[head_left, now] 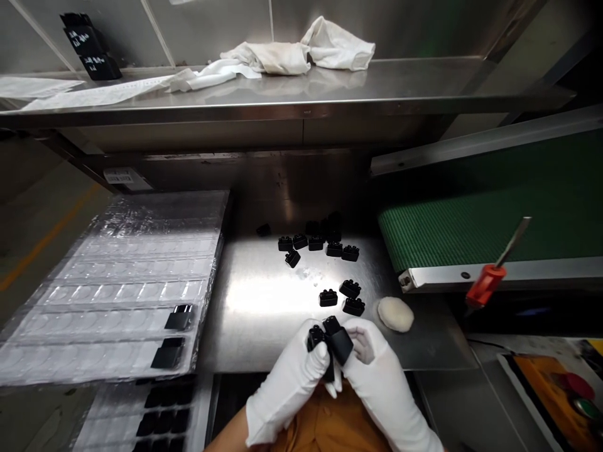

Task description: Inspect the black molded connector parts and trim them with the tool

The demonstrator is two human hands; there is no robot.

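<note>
Both of my hands wear white gloves and meet at the near edge of the steel table. My left hand point(301, 370) is closed around a small black plastic piece point(316, 338), mostly covered by the fingers. In my right hand point(372, 364), thumb and fingers grip a black plastic housing point(340, 343), tilted and close against the left hand's piece. Just beyond the hands lie black knobbed pieces point(328, 298), with a further cluster of similar pieces point(315, 243) behind them. A round cream pad point(395, 314) rests to the right of them.
Clear plastic trays point(117, 270) are stacked at left, with two black housings point(168, 353) in the top one. A green conveyor point(490, 207) runs along the right, a red-handled screwdriver point(487, 282) at its edge. White cloths point(301, 56) lie on the steel shelf point(400, 81).
</note>
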